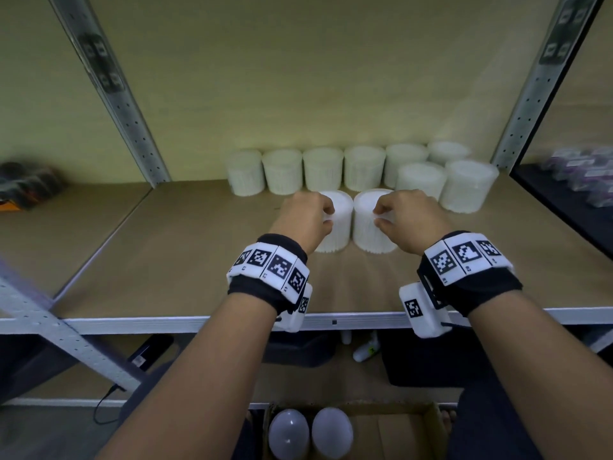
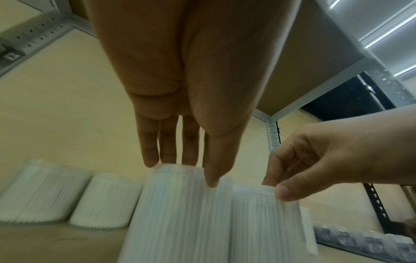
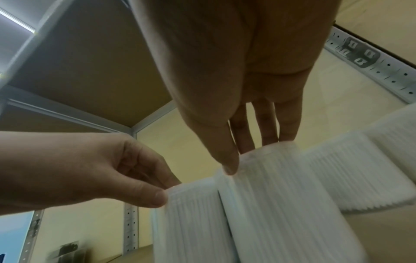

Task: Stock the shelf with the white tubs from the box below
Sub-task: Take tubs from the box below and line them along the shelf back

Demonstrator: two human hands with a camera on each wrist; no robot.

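Observation:
Two white ribbed tubs stand side by side on the brown shelf board [image 1: 185, 260]. My left hand [image 1: 326, 214] pinches the top rim of the left tub [image 1: 340, 227], and my right hand [image 1: 379, 215] pinches the rim of the right tub [image 1: 366, 227]. In the left wrist view, my left hand [image 2: 191, 173] has its fingers over the tub [image 2: 175, 213] and its thumb on the near wall. The right wrist view shows my right hand [image 3: 247, 156] gripping its tub [image 3: 281, 195] the same way. Several more tubs [image 1: 323, 169] line the back. Below, a cardboard box [image 1: 408, 426] holds two tubs [image 1: 288, 433].
Grey metal uprights [image 1: 132, 121] [image 1: 527, 111] frame the bay. Dark items [image 1: 26, 184] lie on the left shelf and packets [image 1: 583, 174] on the black right shelf. A white bottle [image 1: 365, 351] and black objects sit on the lower shelf. The shelf's front edge [image 1: 166, 323] runs under my wrists.

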